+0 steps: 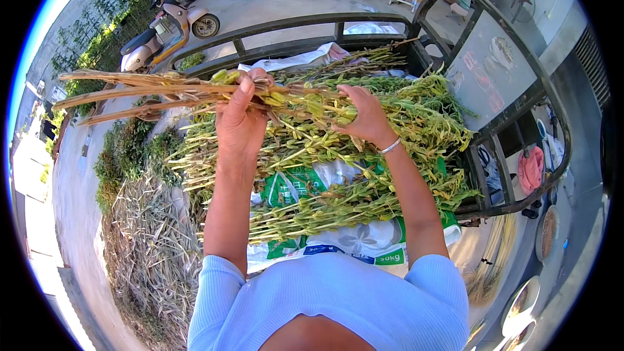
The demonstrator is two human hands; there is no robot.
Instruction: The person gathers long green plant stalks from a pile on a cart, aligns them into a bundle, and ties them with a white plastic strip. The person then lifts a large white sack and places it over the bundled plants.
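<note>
My left hand [242, 114] is closed round a bundle of dry sesame stalks [140, 88], held up level above the cart. The bare brown stems stick out to the left; the green and yellow pods point right. My right hand [369, 117], a band on its wrist, is at the podded end, thumb and fingers apart in a curve. The other fingers of that hand are partly hidden. Below both hands, a thick heap of podded sesame plants [416, 114] fills the cart bed, some of it on green and white sacks [296, 185].
Dark metal rails [286, 24] edge the cart, with an upright frame [565, 117] at right. Dried stalks [149, 240] lie on the ground at left. A scooter [162, 32] stands behind, and round baskets [522, 305] sit at lower right.
</note>
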